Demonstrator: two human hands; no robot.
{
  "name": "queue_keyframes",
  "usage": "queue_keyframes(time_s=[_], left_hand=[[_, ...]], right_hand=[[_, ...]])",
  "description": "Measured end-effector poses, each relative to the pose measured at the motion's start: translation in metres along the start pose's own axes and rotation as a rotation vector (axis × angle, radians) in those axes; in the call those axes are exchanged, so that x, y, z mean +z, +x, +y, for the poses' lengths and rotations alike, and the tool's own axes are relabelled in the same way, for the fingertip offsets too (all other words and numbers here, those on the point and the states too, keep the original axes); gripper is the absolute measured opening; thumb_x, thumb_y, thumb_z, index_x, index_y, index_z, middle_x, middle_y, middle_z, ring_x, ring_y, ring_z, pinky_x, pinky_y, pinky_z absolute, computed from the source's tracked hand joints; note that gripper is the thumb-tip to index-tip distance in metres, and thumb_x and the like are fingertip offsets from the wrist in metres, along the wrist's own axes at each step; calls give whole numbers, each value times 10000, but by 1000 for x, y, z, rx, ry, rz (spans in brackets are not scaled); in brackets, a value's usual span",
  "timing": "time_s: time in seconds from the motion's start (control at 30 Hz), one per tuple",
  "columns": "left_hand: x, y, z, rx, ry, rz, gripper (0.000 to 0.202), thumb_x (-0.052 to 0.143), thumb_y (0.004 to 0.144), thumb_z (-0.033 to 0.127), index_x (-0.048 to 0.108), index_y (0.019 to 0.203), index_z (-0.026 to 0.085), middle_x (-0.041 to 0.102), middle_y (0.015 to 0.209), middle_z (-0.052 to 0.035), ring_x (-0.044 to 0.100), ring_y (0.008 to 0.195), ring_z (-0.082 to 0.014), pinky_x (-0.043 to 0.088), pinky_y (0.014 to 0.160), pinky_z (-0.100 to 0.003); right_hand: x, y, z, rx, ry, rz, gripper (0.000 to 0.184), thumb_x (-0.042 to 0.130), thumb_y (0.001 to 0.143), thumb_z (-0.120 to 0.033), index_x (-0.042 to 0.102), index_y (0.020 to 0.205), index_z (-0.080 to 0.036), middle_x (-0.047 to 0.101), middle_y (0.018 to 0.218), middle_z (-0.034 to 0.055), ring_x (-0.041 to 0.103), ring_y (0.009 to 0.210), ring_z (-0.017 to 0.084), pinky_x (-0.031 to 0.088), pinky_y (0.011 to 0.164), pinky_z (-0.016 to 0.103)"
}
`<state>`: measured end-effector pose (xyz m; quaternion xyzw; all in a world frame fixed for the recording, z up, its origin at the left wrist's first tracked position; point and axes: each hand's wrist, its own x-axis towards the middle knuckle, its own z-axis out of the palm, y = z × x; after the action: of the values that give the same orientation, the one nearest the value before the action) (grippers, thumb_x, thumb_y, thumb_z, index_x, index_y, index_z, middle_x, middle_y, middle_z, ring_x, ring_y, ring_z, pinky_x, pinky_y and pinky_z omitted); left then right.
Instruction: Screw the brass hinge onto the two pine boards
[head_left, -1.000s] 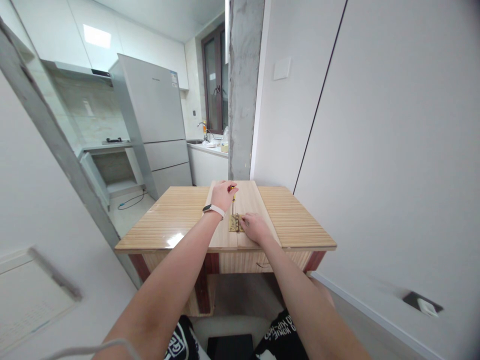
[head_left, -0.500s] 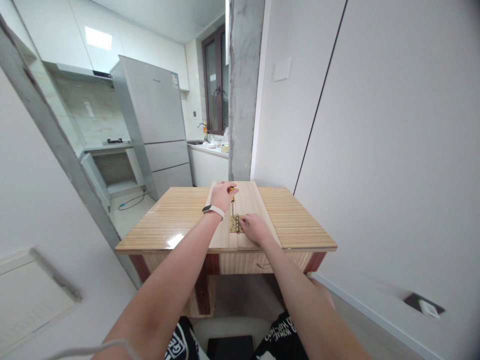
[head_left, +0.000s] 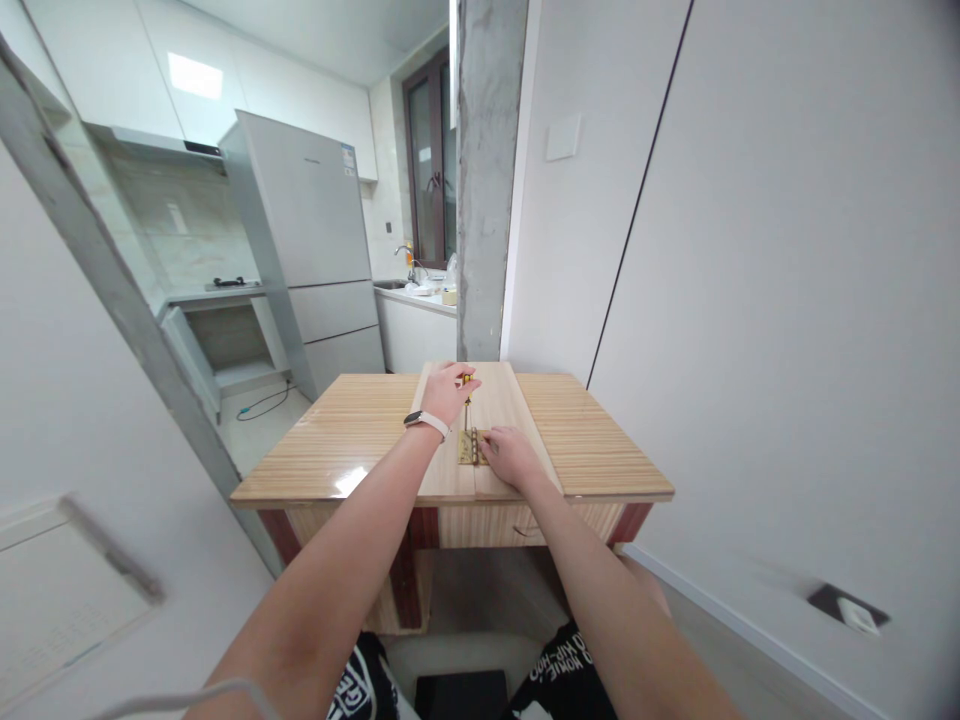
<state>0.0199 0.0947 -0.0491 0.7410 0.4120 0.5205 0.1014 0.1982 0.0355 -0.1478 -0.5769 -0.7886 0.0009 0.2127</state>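
My left hand (head_left: 448,390) is closed on a screwdriver (head_left: 468,392) with a yellow and black handle, held upright. Its thin shaft runs down to the left leaf of a brass-coloured hinge (head_left: 466,448), which lies open across the seam between two pale wooden boards (head_left: 442,478). My right hand (head_left: 512,455) rests on the right board, its fingertips curled in and gripping or pressing the hinge's right leaf. Those fingers partly cover that leaf. The contact between the screwdriver tip and any screw is too small to make out.
The boards lie on a striped wood table (head_left: 600,440) with a drawer (head_left: 487,527) at its front. A grey pillar (head_left: 491,200) and a white wall (head_left: 720,300) stand behind and to the right. Beyond, a fridge (head_left: 300,220) stands in a kitchen.
My left fingers have opened slightly and shifted a little right around the screwdriver handle, so more of the handle shows. My right hand and the hinge have stayed in place.
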Motion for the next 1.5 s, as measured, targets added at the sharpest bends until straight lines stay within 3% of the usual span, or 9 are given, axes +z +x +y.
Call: queue_keyframes(time_s=[0.2, 0.43, 0.6, 0.77, 1.07, 1.23, 1.5], left_hand=[[-1, 1, 1, 25, 152, 54, 114, 780, 866, 241, 774, 979, 223, 664, 901, -32, 657, 838, -174, 541, 886, -330], [0, -1, -8, 68, 85, 27, 272, 621, 934, 103, 721, 1170, 195, 705, 1107, -80, 677, 920, -171, 555, 896, -312], [0, -2, -7, 52, 32, 21, 159, 703, 912, 181, 747, 1064, 198, 695, 1078, -62, 681, 849, -145, 578, 845, -286], [0, -1, -2, 29, 133, 60, 109, 762, 883, 243, 765, 988, 214, 681, 984, -51, 675, 858, -171, 559, 884, -320], [-2, -3, -1, 97, 104, 10, 268, 608, 936, 88, 735, 1145, 198, 733, 1118, -75, 691, 1003, -185, 546, 955, -314], [-2, -2, 0, 56, 55, 3, 160, 699, 921, 188, 765, 1065, 207, 719, 1085, -66, 694, 886, -156, 573, 876, -290], [-3, 2, 2, 25, 156, 33, 119, 729, 903, 229, 795, 1002, 219, 729, 1012, -67, 691, 903, -191, 545, 946, -353]], right_hand=[[3, 1, 2, -7, 3, 6, 346, 469, 1057, -427, 741, 1148, -234, 721, 1155, 92, 584, 1135, 210, 362, 996, 292], [7, 1, 6, -10, 7, 20, 347, 460, 1058, -435, 743, 1138, -249, 724, 1141, 88, 588, 1130, 212, 361, 988, 293], [6, 2, 5, -18, -3, 33, 335, 465, 1054, -428, 741, 1113, -247, 724, 1123, 79, 593, 1108, 205, 367, 985, 291], [5, 2, 4, -6, 1, 10, 335, 471, 1052, -422, 742, 1123, -239, 721, 1144, 89, 588, 1120, 206, 362, 995, 296], [2, 0, 2, 7, 9, 2, 347, 474, 1054, -433, 741, 1160, -239, 722, 1150, 93, 590, 1131, 206, 365, 983, 288], [0, 0, 0, 13, 10, 2, 338, 478, 1054, -431, 740, 1149, -240, 726, 1139, 85, 591, 1131, 204, 368, 986, 285], [-2, -1, -1, 8, 11, -43, 364, 443, 1066, -426, 726, 1195, -236, 709, 1192, 103, 576, 1174, 219, 359, 1005, 300]])
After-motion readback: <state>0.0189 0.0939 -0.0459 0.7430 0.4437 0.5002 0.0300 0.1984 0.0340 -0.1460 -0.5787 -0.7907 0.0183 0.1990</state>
